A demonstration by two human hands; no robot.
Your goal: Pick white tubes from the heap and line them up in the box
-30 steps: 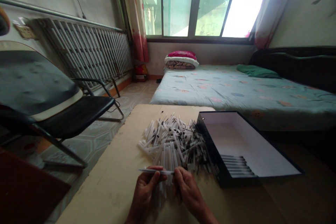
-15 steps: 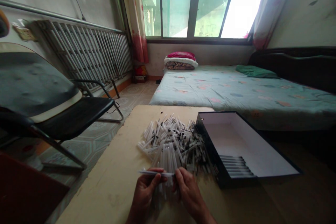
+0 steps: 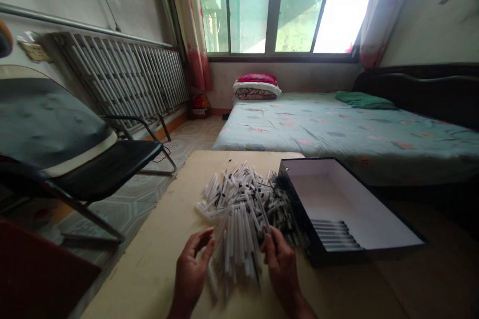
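The right hand (image 3: pixel 282 266) pinches a pen (image 3: pixel 266 219) between thumb and fingers, the pen leaning towards 11 o'clock; its far end merges with the pile behind, so where it stops is hard to tell. The left hand (image 3: pixel 190 266) is loosely curled, thumb and fingers parted, and I see nothing gripped in it.

Take the pile (image 3: pixel 245 179) as the middle of the dial: the right hand is between 4 and 5, the left between 7 and 8. On the pile's 6 o'clock side, between the hands, white tubes (image 3: pixel 237 239) lie side by side, pointing towards the person. Towards 12 the pieces are jumbled, and darker ones gather at 3.

The box (image 3: pixel 340 197) stands at 3 o'clock, just beside these darker pieces. Inside it, towards its own 7 o'clock, lies a row of pens (image 3: pixel 335 235). A small black bit (image 3: pixel 229 160) lies alone on the table (image 3: pixel 149 264) at 11.

Further out, the bed (image 3: pixel 292 129) spreads from 12 to 3, with folded bedding (image 3: pixel 257 85) at 12 and a green cloth (image 3: pixel 364 100) at 2. The window (image 3: pixel 250 15) is beyond, at 12. A black chair (image 3: pixel 123 162) stands at 10, before a metal rack (image 3: pixel 127 70).
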